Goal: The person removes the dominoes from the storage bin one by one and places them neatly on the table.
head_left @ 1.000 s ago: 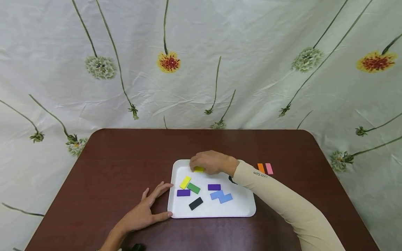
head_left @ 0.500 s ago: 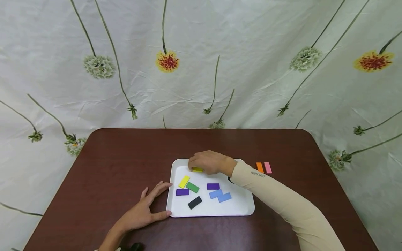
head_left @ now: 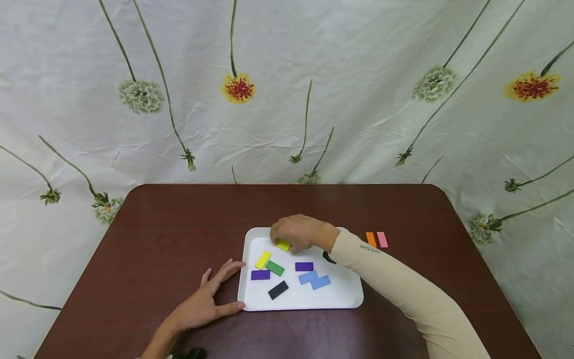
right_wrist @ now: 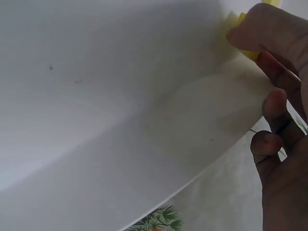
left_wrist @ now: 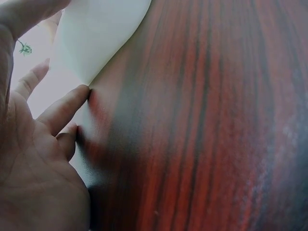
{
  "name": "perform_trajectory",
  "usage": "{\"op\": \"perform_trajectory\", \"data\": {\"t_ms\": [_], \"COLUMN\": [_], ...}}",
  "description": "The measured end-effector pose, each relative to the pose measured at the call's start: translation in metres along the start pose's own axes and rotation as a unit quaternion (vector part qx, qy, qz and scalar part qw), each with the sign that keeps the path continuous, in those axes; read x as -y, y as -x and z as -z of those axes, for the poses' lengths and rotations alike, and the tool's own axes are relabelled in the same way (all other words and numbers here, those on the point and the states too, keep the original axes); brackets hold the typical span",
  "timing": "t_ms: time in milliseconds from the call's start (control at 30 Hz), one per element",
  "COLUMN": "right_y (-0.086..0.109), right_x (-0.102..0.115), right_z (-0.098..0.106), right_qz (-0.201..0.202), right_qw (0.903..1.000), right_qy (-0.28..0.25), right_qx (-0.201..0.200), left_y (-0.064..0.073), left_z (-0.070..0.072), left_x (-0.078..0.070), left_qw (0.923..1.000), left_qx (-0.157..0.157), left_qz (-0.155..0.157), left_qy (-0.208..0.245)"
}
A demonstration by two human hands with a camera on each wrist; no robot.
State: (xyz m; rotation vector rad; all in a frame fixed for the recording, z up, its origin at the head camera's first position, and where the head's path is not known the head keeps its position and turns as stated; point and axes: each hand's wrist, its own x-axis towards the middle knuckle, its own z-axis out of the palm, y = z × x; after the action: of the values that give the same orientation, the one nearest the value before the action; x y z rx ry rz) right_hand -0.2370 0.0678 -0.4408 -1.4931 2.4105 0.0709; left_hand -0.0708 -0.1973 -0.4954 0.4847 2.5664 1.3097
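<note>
Yellow block [head_left: 283, 245] has been turned askew since the earlier frame, near the far edge of the tray [head_left: 318, 301]. Block-positioning on the tray seems in hand; next, a steady pinch is probably needed until it is lifted or released. Block is pinched at the fingertips of the right hand [head_left: 299, 233], partly hidden beneath it. Tray's left edge is touched by left hand [head_left: 201, 305], fingers spread, nothing gripped.

Behind the red-brown tabletop [head_left: 188, 219], toward twelve o'clock, hangs a creased pale cloth [head_left: 358, 45] printed with greenish-white blooms [head_left: 141, 96] at ten and two, a yellow-and-red flower [head_left: 238, 89] at eleven.
</note>
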Motion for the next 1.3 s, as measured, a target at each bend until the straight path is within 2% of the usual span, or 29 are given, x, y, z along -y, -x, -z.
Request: {"op": "perform_trajectory", "data": {"t_ms": [133, 300, 400, 533, 800, 967, 1167, 1300], "right_y": [0.004, 0.016, 0.028, 0.049, 0.088, 0.111, 0.140, 0.163], "right_x": [0.001, -0.002, -0.007, -0.017, -0.040, -0.055, -0.072, -0.084], "right_z": [0.005, 0.014, 0.018, 0.020, 0.023, 0.017, 0.002, -0.009], "right_qz": [-0.005, -0.010, -0.010, -0.033, -0.076, -0.105, -0.128, -0.146], "right_qw": [0.9998, 0.9977, 0.9954, 0.9909, 0.9824, 0.9744, 0.9646, 0.9565], "right_qy": [-0.021, -0.061, -0.083, -0.111, -0.129, -0.155, -0.179, -0.198], "right_qx": [-0.004, -0.028, -0.047, -0.070, -0.112, -0.124, -0.145, -0.157], "left_y": [0.000, -0.003, -0.004, -0.006, -0.004, -0.002, 0.000, -0.001], "left_z": [0.000, -0.001, -0.001, -0.002, -0.002, 0.000, 0.000, 0.001], "left_x": [0.001, 0.001, 0.000, -0.001, -0.001, 0.000, 0.000, 0.001], "left_qw": [1.0000, 1.0000, 1.0000, 0.9999, 0.9999, 0.9999, 0.9998, 0.9999], "left_qx": [-0.001, 0.001, 0.006, 0.012, 0.013, 0.009, 0.008, 0.007], "left_qz": [0.000, 0.003, 0.005, 0.005, 0.004, 0.002, 0.015, 0.008], "left_qy": [-0.002, -0.006, -0.003, 0.001, 0.006, 0.003, 0.006, 0.004]}}
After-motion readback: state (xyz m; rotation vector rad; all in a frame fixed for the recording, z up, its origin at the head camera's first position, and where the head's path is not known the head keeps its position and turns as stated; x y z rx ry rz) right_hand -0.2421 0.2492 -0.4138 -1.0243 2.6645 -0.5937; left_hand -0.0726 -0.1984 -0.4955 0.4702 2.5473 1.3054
